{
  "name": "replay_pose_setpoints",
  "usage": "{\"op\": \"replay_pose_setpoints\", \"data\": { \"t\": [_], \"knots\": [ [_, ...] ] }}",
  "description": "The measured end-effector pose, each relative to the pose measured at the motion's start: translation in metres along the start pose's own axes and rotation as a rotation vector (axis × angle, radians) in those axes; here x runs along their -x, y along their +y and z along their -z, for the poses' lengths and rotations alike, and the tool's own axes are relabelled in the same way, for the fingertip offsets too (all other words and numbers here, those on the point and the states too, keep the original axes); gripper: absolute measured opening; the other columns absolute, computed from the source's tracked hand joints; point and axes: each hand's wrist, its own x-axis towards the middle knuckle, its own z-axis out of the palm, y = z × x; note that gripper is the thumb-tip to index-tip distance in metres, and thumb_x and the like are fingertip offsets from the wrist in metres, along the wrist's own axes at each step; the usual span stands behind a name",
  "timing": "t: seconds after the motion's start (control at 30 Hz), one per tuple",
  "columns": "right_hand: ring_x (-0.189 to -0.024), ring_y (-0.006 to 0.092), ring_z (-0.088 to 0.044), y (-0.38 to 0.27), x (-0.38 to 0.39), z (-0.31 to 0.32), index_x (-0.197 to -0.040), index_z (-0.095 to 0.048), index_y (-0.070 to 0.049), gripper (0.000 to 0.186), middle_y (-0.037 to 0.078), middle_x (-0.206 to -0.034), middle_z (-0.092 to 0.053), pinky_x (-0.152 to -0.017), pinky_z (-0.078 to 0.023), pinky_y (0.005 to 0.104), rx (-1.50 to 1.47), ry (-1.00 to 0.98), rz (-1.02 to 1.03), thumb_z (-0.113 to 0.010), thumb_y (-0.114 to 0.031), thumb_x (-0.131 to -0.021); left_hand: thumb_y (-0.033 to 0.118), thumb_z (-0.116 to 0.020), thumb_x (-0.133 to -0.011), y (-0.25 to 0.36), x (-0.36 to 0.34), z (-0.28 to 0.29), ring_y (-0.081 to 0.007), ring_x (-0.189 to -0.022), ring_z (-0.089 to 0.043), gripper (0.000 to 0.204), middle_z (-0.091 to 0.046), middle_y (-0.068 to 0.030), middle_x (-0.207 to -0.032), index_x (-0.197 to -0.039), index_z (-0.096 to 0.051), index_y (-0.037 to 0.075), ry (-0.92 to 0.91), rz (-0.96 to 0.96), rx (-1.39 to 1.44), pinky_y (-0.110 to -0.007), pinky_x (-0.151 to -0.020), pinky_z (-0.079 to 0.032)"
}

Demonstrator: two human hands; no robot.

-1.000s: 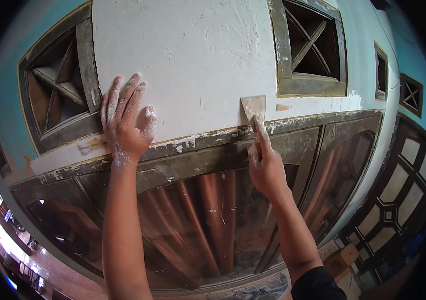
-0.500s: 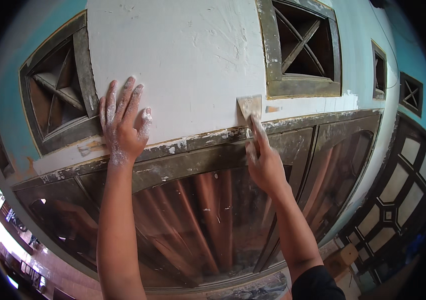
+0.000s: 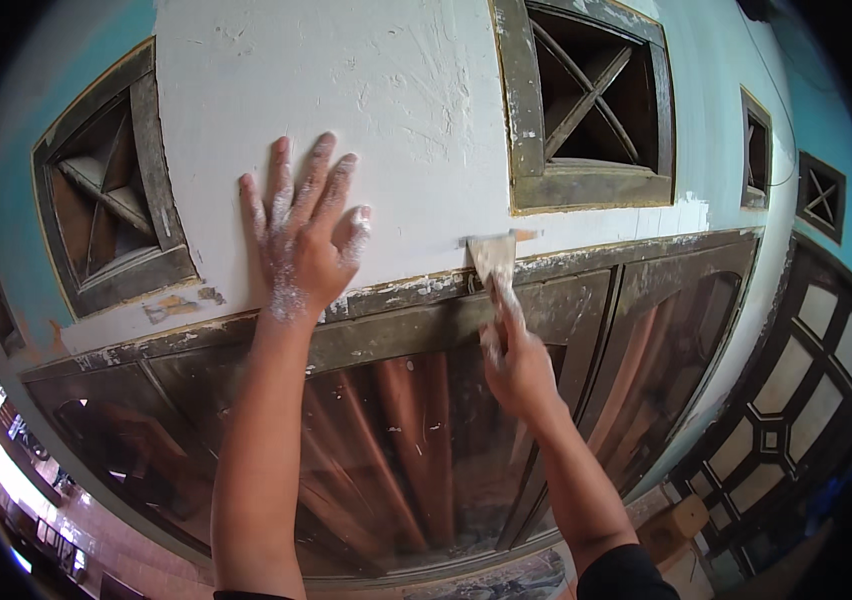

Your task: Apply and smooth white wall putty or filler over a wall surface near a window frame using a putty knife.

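Observation:
A white wall (image 3: 411, 175) rises in front of me, its surface scratched and uneven toward the top. My left hand (image 3: 308, 235), dusted with white powder, lies on it with fingers spread and holds nothing. In my right hand (image 3: 516, 365) is a putty knife (image 3: 492, 258), its wide blade pointing up at the wall's lower edge. The blade sits just above the dark wooden window frame (image 3: 426, 290) and below the right vent. A bare brownish patch (image 3: 528, 236) shows beside the blade's upper right corner. White residue marks the fingers on the knife.
Wooden vents with crossed bars flank the white area, one on the left (image 3: 161, 190) and one on the right (image 3: 586, 190). Reddish curtains (image 3: 416, 430) hang behind the window glass below. A panelled dark door (image 3: 796, 400) stands at far right, with a wooden stool (image 3: 674, 530) near it.
My left hand has slid right and slightly up along the wall. The putty knife in my right hand has dropped a little lower, and more of the bare patch beside it shows.

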Motion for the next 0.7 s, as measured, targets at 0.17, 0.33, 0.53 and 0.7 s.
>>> {"op": "replay_pose_setpoints", "data": {
  "t": [0.17, 0.33, 0.53, 0.7],
  "knots": [
    [-0.097, 0.0505, -0.068, -0.003, -0.015, 0.018, -0.165, -0.027, -0.03, 0.072, 0.024, -0.117, -0.071, -0.08, -0.054, 0.0571, 0.053, -0.086, -0.119, -0.059, -0.018, -0.102, 0.033, -0.064, -0.095, 0.017, -0.007, -0.006, -0.0368, -0.159, -0.026, 0.051, -0.045, -0.0005, -0.165, -0.144, -0.063, 0.017, 0.0, 0.04, -0.013, -0.065, -0.125, -0.013],
    [-0.1, 0.0503, -0.067, 0.01, 0.003, 0.016, -0.164, -0.03, -0.03, 0.07, 0.023, -0.121, -0.071, -0.082, -0.055, 0.0566, 0.033, -0.073, -0.062, -0.06, -0.018, -0.101, 0.035, -0.066, -0.094, 0.013, -0.005, -0.006, -0.0343, -0.158, -0.028, 0.049, -0.045, 0.0039, -0.164, -0.14, -0.067, 0.02, 0.027, 0.04, -0.01, -0.066, -0.126, -0.013],
    [-0.092, 0.0484, -0.069, 0.013, -0.008, 0.023, -0.164, -0.03, -0.03, 0.07, 0.022, -0.114, -0.073, -0.074, -0.055, 0.057, 0.059, -0.08, -0.059, -0.06, -0.017, -0.102, 0.036, -0.065, -0.095, 0.019, 0.002, -0.011, -0.0353, -0.159, -0.026, 0.053, -0.043, 0.0011, -0.166, -0.145, -0.063, 0.018, 0.016, 0.07, -0.042, -0.065, -0.126, -0.013],
    [-0.089, 0.0477, -0.07, 0.029, 0.003, 0.028, -0.164, -0.03, -0.029, 0.07, 0.022, -0.112, -0.073, -0.073, -0.056, 0.0562, 0.08, -0.097, -0.049, -0.059, -0.018, -0.102, 0.034, -0.063, -0.096, 0.034, 0.001, -0.014, -0.0385, -0.16, -0.022, 0.058, -0.039, -0.0023, -0.169, -0.151, -0.057, 0.017, -0.016, 0.078, -0.071, -0.065, -0.125, -0.011]
  ]
}}
